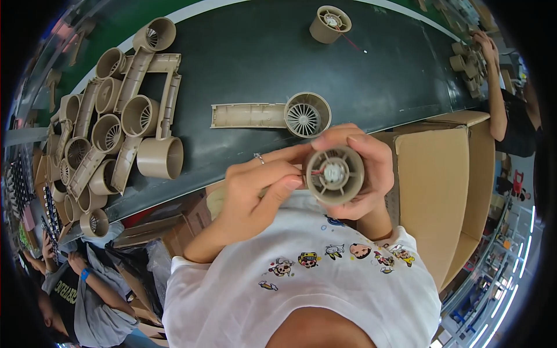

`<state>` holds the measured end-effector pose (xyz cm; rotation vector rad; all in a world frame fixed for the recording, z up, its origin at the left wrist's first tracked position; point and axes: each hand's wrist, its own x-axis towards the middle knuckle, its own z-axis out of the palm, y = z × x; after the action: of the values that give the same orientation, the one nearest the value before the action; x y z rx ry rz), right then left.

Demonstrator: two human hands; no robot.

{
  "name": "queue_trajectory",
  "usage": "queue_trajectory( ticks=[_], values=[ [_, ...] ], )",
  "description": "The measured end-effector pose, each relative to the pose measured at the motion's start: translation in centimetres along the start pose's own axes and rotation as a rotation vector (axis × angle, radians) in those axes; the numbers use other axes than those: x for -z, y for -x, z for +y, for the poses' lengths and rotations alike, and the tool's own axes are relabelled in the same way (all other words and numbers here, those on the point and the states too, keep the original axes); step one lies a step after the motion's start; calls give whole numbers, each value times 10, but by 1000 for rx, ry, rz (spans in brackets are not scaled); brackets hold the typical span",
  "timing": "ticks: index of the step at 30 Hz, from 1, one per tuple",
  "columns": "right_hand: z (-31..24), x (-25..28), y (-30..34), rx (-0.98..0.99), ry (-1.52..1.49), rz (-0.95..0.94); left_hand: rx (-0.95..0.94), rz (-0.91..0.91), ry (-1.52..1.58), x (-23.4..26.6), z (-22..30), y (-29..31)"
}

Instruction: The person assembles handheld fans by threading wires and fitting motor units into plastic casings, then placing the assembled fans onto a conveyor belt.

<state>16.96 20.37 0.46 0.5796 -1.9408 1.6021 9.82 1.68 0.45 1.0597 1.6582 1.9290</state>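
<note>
A single tan cylinder (335, 175) is held between the two hands, its spoked end with a white hub facing up toward the view and a short bit of red wire showing inside near the left of its rim. The right hand (376, 168) curls around its right side, fingers bent and thumb set against the upper rim; the left hand (252, 188), with one ring (259, 158) on a finger, has its thumb and fingers drawn together at the left rim, though whether the tips grip the wire or only the rim cannot be told. Just beyond the hands lies one handle piece (264, 116) ending in a cup with a fan-like grille, and well beyond them, near the far edge, stands one more cylinder (329, 26) trailing one red wire (351, 42). The worktop (232, 64) is bare between these two and also beyond the right hand; its near edge slants past the hands. Left of the left hand a pile (107, 136) of tan parts, at least a dozen cup-ended ones overlapping too much for an exact count, crowds that end. One cardboard box (432, 197) stands just right of the right hand, limiting room there. Two other people show, one (513, 127) far right beside a smaller cluster (467, 66) of tan parts, one (87, 290) at lower left.
</note>
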Motion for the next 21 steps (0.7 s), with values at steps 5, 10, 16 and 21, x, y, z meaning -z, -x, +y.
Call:
queue_trajectory(
  ticks=[5,10,16,21],
  values=[
    [-25,-11,-7,-112,364,19,17,87,14,-2,2,8],
    [-24,-25,-5,-67,403,128,11,100,41,-1,6,10],
    [-19,-21,-2,-1,435,107,-33,144,96,-1,-1,12],
    [-11,-10,-4,-14,299,53,62,170,144,-4,-3,15]
  ],
)
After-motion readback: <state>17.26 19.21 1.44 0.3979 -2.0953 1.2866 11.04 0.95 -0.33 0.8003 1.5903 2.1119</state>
